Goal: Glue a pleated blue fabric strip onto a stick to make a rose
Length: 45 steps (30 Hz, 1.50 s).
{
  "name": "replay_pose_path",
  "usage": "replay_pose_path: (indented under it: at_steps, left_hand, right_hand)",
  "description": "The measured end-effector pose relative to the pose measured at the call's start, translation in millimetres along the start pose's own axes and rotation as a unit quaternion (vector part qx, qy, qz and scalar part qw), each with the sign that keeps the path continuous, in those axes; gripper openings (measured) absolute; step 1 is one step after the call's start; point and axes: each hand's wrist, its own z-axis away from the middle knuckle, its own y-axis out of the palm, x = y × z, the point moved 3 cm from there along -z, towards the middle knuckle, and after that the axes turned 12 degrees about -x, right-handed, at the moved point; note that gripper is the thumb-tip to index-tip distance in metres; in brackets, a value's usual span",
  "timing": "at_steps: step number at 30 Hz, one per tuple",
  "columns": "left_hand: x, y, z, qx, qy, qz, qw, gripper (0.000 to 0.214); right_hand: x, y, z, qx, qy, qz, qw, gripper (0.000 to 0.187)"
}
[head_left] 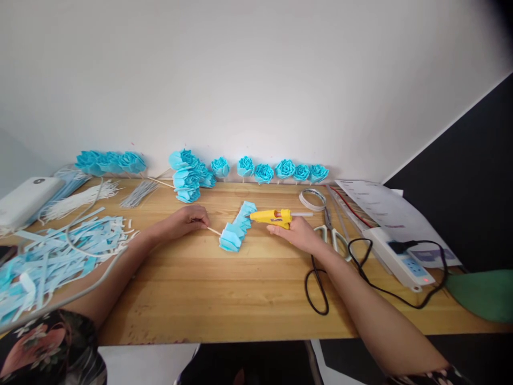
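My left hand (185,220) pinches a thin pale stick (214,231) that runs to the right. At the stick's far end is a blue crepe-paper flower (230,239), partly rolled, with a scalloped strip (244,215) of the same paper trailing up and away on the wood. A yellow glue gun (272,216) is gripped in my right hand (298,233). Its nozzle points left and is at the strip's right edge; whether it touches, I cannot tell. A clear glue stick (301,214) pokes out of the gun's back.
Several finished blue flowers (263,172) line the wall. Paper scraps (60,256) and a white power bank (30,200) lie left. Scissors (332,232), a tape roll (312,199), a power strip (401,262) and a looping black cord (316,307) are at right.
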Motion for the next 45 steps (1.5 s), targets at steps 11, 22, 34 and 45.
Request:
replay_pose_path:
  at_steps: [11, 22, 34, 45]
  left_hand:
    - [0.4, 0.5, 0.2, -0.003, 0.004, 0.006, 1.000, 0.033]
    - [-0.4, -0.1, -0.6, -0.006, 0.015, 0.005, 1.000, 0.033]
    - [3.8, 1.1, 1.3, -0.006, 0.006, 0.014, 1.000, 0.029]
    - [1.6, 0.6, 0.6, -0.005, 0.005, 0.010, 1.000, 0.030]
  right_hand:
    - [7.9, 12.8, 0.1, 0.014, 0.016, 0.122, 0.992, 0.041]
    - [6.0, 11.5, 0.9, 0.002, 0.011, 0.142, 0.990, 0.039]
    - [-8.4, 1.9, -2.8, -0.039, -0.001, 0.018, 0.999, 0.041]
    - [-1.7, 9.3, -0.2, -0.004, -0.007, 0.113, 0.994, 0.038]
